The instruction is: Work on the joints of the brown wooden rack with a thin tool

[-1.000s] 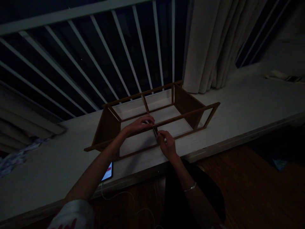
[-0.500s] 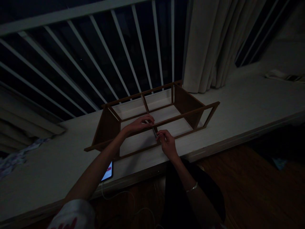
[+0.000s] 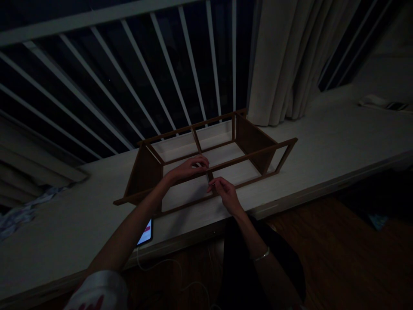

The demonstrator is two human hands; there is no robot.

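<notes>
A brown wooden shelf frame (image 3: 254, 153) lies on its side on the pale ledge, with a solid panel at each end and a crossbar in the middle. My left hand (image 3: 190, 167) rests on its near upper rail, fingers curled over the wood at the middle joint. Just below that joint, my right hand (image 3: 227, 196) is closed in a pinch beside the short middle crosspiece. Between its fingertips shows a sliver of a thin metal tool (image 3: 213, 184); its kind is too dim to make out.
A lit phone (image 3: 147, 232) with a white cable (image 3: 167, 260) lies at the ledge's front edge, by my left forearm. White railing bars (image 3: 161, 47) stand behind the frame. Curtains (image 3: 277, 64) hang on both sides, and crumpled cloth (image 3: 19, 217) lies at left.
My right hand has turned slightly at the crosspiece, its fingers stretching further left, and less of the thin metal tool shows. The left hand and the frame stay in place.
</notes>
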